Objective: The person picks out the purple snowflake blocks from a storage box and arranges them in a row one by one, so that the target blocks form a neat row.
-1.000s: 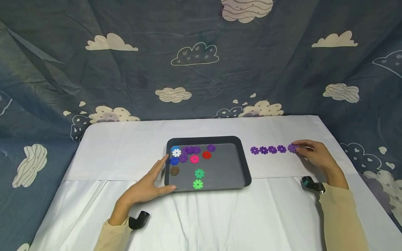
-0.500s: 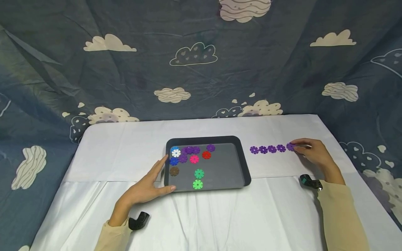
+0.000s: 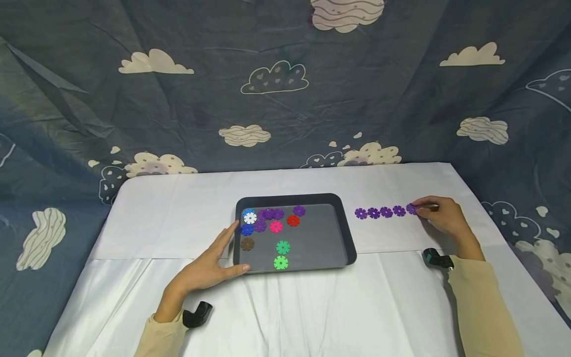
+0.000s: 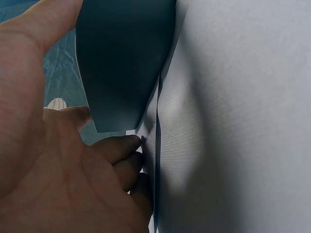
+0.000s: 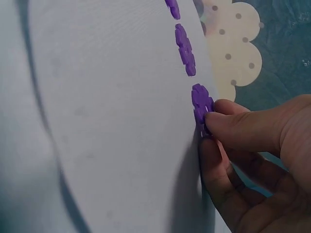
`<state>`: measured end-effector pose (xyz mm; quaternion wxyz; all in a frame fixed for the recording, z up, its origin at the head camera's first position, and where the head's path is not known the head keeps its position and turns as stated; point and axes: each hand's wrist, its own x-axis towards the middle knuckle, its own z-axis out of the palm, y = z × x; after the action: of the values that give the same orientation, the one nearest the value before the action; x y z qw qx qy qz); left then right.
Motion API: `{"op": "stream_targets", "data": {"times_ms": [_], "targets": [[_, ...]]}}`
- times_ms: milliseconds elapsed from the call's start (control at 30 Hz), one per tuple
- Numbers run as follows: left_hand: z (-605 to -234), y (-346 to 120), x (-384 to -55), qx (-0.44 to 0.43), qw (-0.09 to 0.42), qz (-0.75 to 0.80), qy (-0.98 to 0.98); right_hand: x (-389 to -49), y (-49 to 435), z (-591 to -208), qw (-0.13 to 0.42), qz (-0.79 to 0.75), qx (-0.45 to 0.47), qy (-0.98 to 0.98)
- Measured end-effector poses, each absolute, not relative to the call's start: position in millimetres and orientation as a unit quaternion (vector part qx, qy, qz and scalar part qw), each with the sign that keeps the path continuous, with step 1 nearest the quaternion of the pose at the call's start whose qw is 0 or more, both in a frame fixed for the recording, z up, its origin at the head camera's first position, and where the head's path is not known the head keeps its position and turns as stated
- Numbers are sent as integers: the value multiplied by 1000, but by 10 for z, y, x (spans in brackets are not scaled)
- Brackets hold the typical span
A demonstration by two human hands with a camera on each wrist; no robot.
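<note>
My right hand (image 3: 441,218) pinches a purple notched plastic disc (image 5: 199,99) between thumb and fingers at the right end of a row. Several matching purple discs (image 3: 386,212) lie flat to its left, in a line on the white cloth. The dark grey tray (image 3: 349,235) stands mid-table. Against its left side rests my left hand (image 3: 200,270), fingers extended along the wall and thumb at the near left corner. The left wrist view shows the tray's outer wall (image 4: 126,63) close to that thumb and fingers.
Inside the tray lie loose discs: several purple ones (image 3: 278,213), a white (image 3: 250,218), a red (image 3: 293,220), a pink (image 3: 276,226), a brown (image 3: 247,243) and two green ones (image 3: 283,247). A cloud-patterned curtain (image 3: 276,114) hangs behind the table.
My right hand has shifted slightly left with the pinched disc, bringing it nearer the row's last disc. The left hand and tray have stayed put.
</note>
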<state>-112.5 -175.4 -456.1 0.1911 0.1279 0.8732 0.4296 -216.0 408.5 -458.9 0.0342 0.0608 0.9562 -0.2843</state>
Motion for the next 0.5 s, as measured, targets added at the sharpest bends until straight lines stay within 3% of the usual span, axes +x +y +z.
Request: {"op": "stream_targets", "data": {"times_ms": [500], "targets": [[-4549, -1752, -1121, 127, 189, 427, 875, -2155, 4076, -4608, 35, -285, 72, 955]]}}
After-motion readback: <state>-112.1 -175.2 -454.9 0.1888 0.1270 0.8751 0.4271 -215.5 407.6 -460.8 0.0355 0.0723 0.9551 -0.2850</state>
